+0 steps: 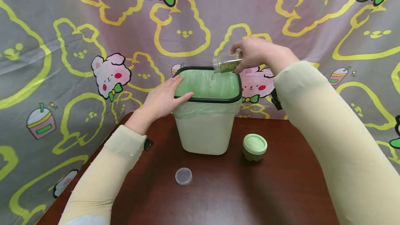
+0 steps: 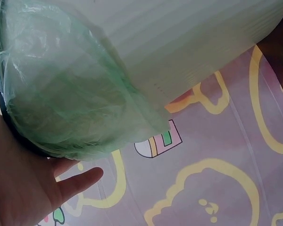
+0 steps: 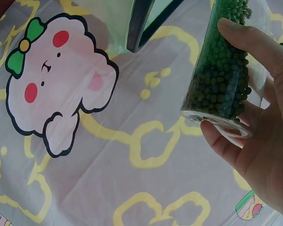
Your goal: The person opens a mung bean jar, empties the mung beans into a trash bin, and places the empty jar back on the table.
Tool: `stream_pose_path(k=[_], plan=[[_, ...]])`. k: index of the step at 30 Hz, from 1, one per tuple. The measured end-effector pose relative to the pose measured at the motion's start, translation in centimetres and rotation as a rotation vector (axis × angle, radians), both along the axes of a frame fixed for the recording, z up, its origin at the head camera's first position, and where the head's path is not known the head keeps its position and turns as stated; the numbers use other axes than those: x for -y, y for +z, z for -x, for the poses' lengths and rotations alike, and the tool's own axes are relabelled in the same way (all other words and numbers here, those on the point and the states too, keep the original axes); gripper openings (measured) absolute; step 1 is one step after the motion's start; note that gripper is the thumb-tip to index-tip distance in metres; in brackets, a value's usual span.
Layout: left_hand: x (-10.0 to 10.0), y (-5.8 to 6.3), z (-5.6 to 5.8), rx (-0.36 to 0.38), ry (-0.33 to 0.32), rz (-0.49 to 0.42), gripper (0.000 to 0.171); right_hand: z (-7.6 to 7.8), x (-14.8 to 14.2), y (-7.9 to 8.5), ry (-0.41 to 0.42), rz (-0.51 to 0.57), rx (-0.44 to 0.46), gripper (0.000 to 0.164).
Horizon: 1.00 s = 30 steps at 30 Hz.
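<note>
In the head view my right hand (image 1: 254, 54) grips a clear plastic jar (image 1: 225, 61), tipped on its side with its mouth to the left over the bin. Small green beans, like mung beans (image 3: 217, 87), lie along the jar's lower side, and a few dark specks show in front of its mouth. My left hand (image 1: 164, 96) rests on the left rim of a pale bin (image 1: 204, 131) lined with a thin green bag (image 1: 203, 86). Its fingers are fairly straight, and the thumb reaches along the front rim. How many beans lie inside the bin cannot be seen.
A clear round lid (image 1: 183, 176) lies on the dark brown table (image 1: 218, 200) in front of the bin. To the bin's right stands a small container with a light green lid (image 1: 255, 144). A patterned curtain (image 1: 125, 37) hangs close behind and along the left.
</note>
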State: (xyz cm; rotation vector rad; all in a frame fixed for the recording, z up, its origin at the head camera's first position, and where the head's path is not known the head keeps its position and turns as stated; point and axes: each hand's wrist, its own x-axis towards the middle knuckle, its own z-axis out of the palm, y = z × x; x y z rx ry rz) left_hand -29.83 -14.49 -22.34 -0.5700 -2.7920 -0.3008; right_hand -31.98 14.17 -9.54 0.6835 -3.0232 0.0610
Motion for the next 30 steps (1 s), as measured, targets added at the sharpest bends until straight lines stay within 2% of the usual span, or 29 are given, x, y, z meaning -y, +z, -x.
stream_pose_path(k=[6,15,19,25,30], plan=[[0.1,-0.1,0.0,0.009,-0.01,-0.003,0.091,0.0,0.2,0.3,0.021,0.038,-0.014,0.065],[0.2,0.3,0.0,0.004,-0.01,0.004,0.089,-0.4,0.6,1.5,0.059,0.076,-0.166,0.063],[0.1,0.4,0.0,-0.004,-0.015,0.01,0.088,-0.5,0.9,1.5,0.048,0.068,-0.141,0.063],[0.1,0.2,0.1,-0.024,-0.021,0.002,0.088,-0.3,1.0,0.4,0.008,0.006,-0.056,0.066],[0.1,0.1,0.0,-0.02,-0.023,0.0,0.089,-0.1,0.8,0.0,0.004,-0.001,-0.052,0.065]])
